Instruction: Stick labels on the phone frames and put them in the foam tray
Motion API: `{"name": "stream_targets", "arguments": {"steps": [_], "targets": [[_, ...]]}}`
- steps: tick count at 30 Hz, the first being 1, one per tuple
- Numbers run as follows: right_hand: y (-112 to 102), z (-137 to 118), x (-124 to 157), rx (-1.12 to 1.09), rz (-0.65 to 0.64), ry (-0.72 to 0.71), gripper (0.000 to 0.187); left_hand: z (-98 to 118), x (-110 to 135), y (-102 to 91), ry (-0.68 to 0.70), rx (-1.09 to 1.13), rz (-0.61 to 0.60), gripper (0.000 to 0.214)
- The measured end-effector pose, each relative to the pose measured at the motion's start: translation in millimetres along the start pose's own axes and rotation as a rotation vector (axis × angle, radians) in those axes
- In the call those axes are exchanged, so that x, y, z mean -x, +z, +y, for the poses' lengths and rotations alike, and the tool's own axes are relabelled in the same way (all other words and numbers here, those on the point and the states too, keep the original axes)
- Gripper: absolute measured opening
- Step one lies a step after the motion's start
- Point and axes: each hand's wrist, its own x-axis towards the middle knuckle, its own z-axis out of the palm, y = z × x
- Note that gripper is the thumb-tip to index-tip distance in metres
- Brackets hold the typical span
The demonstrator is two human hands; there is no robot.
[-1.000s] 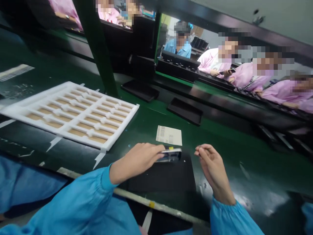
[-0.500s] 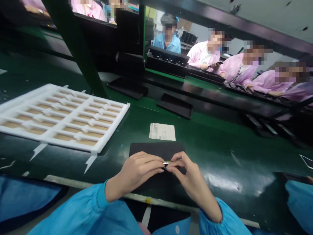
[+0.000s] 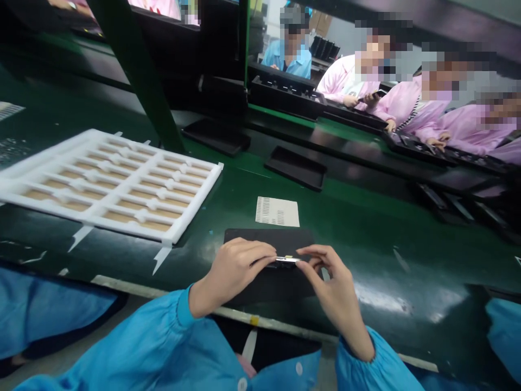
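Note:
A small, thin silver-white strip-like part (image 3: 287,260) with a yellow tab and a dark underside is held between my hands, just above the black mat (image 3: 268,293). My left hand (image 3: 236,272) pinches its left end between thumb and fingers. At the right end, my right hand (image 3: 330,277) has its thumb against the part, with the index fingertip raised a little and the other fingers curled behind. The exact kind of part is too small to make out. Beyond the mat lies a pale label sheet (image 3: 277,212) with rows of small dark marks.
To the left lies a white slotted foam tray (image 3: 178,231) with tape strips at its edges. Two black shallow trays (image 3: 296,168) (image 3: 215,137) sit farther back. A green slanted post (image 3: 140,81) rises behind the foam tray. Co-workers (image 3: 350,81) sit across the line; a blue sleeve (image 3: 504,331) shows at right.
The silver part is more exposed as my hands sit farther apart on it. My right index finger has lifted from it. The whole view has shifted slightly.

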Motion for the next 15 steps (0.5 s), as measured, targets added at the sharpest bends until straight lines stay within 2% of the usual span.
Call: {"name": "stream_targets", "arguments": {"steps": [4,11,15], "targets": [[5,11,0,0.041,-0.063,-0.007,0.007,2,-2,2.0,-0.055,-0.034,-0.070,0.015],[10,20,1,-0.015,-0.047,-0.114,0.006,4,-4,3.9,-0.069,-0.042,-0.061,0.018],[10,21,-1,-0.031,-0.035,-0.173,0.009,4,-6,3.6,-0.081,-0.039,-0.106,0.017]]}}
